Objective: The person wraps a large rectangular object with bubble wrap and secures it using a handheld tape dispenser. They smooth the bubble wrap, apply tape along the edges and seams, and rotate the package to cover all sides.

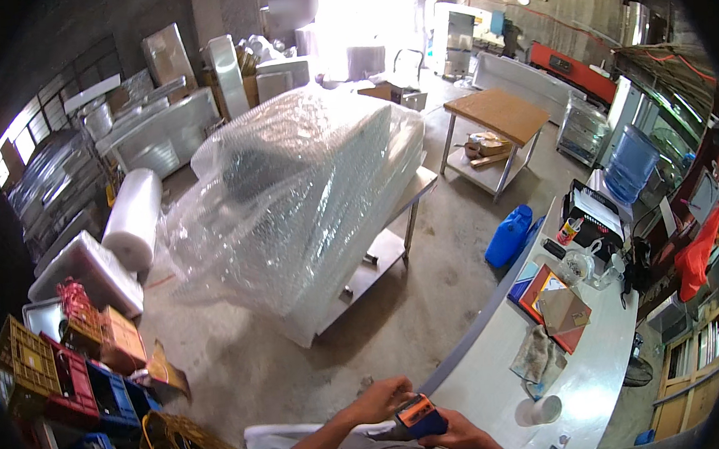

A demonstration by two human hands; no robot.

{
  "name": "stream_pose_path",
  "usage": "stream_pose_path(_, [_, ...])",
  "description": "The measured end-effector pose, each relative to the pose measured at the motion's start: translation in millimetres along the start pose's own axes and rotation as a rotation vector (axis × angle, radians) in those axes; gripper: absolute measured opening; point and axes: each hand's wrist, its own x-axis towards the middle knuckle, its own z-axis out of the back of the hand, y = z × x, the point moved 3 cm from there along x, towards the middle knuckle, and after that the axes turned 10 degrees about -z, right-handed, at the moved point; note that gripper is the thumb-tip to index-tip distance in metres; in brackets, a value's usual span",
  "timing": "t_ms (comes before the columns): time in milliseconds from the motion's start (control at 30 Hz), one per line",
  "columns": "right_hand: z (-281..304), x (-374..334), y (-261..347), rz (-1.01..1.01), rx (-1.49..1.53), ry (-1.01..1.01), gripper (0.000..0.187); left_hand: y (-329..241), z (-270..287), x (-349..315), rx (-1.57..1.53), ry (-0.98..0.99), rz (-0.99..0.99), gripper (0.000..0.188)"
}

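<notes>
At the frame's bottom centre, the right hand (460, 433) grips an orange-and-blue box (422, 417); the left hand (379, 402) is at its edge, hold unclear. Mid-frame, the bubble-wrapped bundle (302, 187) looks mostly covered, left side loose, seemingly unfastened.

We stand in a storage workshop. We see bubble-wrapped equipment (305, 178), plastic crates (69, 384) and a concrete floor (247, 356).

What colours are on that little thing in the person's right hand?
The small object is orange and dark blue, seen in the head view.
</notes>
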Motion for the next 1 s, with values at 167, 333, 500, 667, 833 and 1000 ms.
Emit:
stream_pose_path(167, [-11,-10,28,-0.137,-0.190,-0.275,0.071,23,0,16,-0.140,0.114,-0.043,0.025])
stream_pose_path(333, [-12,-15,38,-0.212,-0.360,-0.670,0.082,75,-7,26,-0.403,-0.043,-0.055,0.036])
stream_pose_path(500, [38,-22,-83,-0.455,-0.554,-1.491,0.084,118,76,-39,-0.294,-0.167,0.218,0.050])
stream_pose_path(667, [68,-31,-106,-0.843,-0.739,-1.648,0.048,235,140,-180,-0.231,-0.264,0.588,0.053])
stream_pose_path(833, [52,-26,-30,-0.676,-0.627,-1.677,0.062,237,244,-213,-0.280,-0.577,0.649,0.042])
stream_pose_path(1000, [44,26,-41,-0.810,-1.209,-2.152,0.055,235,377,-224,0.228,-1.257,0.252,0.033])
